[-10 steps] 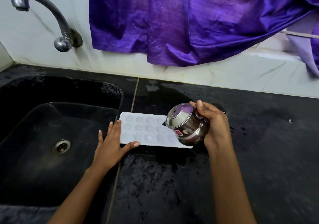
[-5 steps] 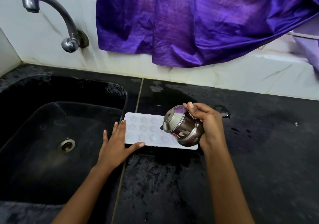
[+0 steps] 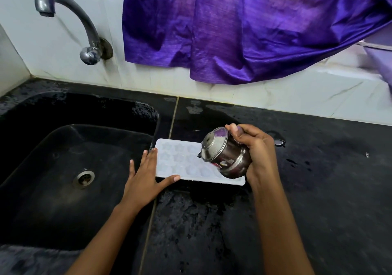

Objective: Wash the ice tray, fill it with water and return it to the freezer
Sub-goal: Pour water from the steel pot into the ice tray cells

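- Little has shifted since a second ago: both hands keep their places at the tray and only the view has slid, so the tap now sits further right in frame.
- Nearest you, the black counter (image 3: pixel 212 221) is wet and blotchy in front of the tray, so expect anything set on it to slide easily.
- Your left hand (image 3: pixel 146 177) lies flat at the left end of the ice tray (image 3: pixel 180 160). Its fingers are straight and slightly spread, and the thumb is stretched along the tray's near edge. It steadies the tray rather than gripping it.
- The tray lies flat on the counter just right of the sink (image 3: pixel 53 147), with its left end at the sink's rim. It is white and thin with shallow star-shaped cells.
- I judge it light, probably a little flexible, and slick when wet. Once full it will slosh at the least tilt.
- Take it by both short ends, thumbs on the rim and fingers beneath, and carry it level. A one-handed grip at a corner may twist it and spill.
- Your right hand (image 3: pixel 256 153) has its fingers curled round the steel pot (image 3: pixel 227 156), thumb near the mouth. The pot is tipped over the tray's right end with its mouth facing left.
- Whether water is running out, I cannot tell.
- Beyond your right hand, a small puddle (image 3: pixel 277 141) sits on the counter.
- Farthest off, the tap (image 3: pixel 84 26) arches over the sink from the white wall, and a purple cloth (image 3: pixel 233 30) hangs to its right.
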A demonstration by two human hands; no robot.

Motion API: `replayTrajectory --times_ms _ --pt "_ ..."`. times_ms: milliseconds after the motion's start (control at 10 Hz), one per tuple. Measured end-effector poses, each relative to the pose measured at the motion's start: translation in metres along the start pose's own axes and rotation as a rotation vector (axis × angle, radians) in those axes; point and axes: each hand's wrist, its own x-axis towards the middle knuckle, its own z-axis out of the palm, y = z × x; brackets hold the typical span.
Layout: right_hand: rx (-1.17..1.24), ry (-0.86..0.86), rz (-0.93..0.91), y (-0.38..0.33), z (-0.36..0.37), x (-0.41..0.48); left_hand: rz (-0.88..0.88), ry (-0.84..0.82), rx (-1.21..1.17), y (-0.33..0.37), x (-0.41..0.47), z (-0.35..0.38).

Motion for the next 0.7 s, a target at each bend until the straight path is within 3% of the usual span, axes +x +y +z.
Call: replayTrajectory --times_ms 400,700 --pt "-0.03 0.006 -0.043 -0.0054 -0.0002 -0.002 0.001 0.0 0.004 0.0009 -0.0009 -0.0003" --pt "0.033 0.02 0.036 0.0008 -0.0061 0.0022 0.006 0.002 -0.002 -0.0022 0.0001 0.0016"
